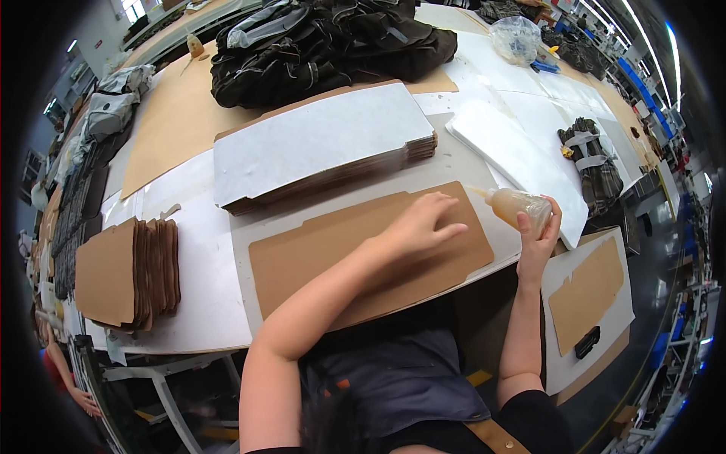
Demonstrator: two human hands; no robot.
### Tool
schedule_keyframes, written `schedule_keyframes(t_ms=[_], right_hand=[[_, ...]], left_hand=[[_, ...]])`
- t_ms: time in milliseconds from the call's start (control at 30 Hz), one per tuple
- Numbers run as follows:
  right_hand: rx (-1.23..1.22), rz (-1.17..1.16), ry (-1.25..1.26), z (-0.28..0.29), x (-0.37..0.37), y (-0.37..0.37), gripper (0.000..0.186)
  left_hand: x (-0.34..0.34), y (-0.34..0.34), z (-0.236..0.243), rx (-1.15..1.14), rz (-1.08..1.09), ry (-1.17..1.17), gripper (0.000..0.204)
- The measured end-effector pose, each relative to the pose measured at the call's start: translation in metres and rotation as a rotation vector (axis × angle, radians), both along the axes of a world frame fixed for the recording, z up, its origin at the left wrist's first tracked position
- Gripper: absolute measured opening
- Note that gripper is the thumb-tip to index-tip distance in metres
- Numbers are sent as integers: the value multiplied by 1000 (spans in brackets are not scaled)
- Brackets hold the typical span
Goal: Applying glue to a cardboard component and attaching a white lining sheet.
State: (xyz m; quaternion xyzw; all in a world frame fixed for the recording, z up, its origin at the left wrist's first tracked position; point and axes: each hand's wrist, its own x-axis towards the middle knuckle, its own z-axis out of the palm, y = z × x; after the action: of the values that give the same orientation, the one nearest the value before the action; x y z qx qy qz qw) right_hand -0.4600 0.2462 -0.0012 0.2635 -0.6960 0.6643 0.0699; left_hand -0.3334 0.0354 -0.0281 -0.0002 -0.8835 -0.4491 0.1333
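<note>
My right hand (538,244) is closed round a translucent squeeze bottle (520,208) with yellowish contents. The bottle lies tilted in the grip, its thin nozzle pointing left, over the right end of a brown cardboard panel (318,261). This notched panel rests flat along the table's front edge. Above its right half is my left hand (420,225), holding nothing, with fingers stretched out and thumb apart; whether it touches the panel I cannot tell. Just beyond lies a long stack of panels (325,147) with a pale top face.
A stack of smaller brown cardboard pieces (106,272) sits at the left. Dark fabric items (325,53) are heaped at the back. White sheets (522,166) and a plaid bundle (594,163) lie to the right. Lower right, a board (590,303) holds a brown piece and a black object.
</note>
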Motion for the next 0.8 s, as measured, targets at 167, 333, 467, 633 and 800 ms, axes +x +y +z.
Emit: schedule_keyframes(t_ms=[167,333,467,633,800], right_hand=[[-2,-23,-1,-7,-4,-2,51],[28,-91,33,-13,-6,1,48],[6,-48,44,-9,-3,-8,47],[69,-34,108,-7,-1,-8,45],[99,-41,138,-11,-2,-8,46]], left_hand=[[78,-54,14,23,198,75,35],[160,-94,31,239,554,69,21],[220,-119,17,328,862,192,22],[246,-133,-3,477,1050,250,22],[250,-137,-4,579,1062,329,22]])
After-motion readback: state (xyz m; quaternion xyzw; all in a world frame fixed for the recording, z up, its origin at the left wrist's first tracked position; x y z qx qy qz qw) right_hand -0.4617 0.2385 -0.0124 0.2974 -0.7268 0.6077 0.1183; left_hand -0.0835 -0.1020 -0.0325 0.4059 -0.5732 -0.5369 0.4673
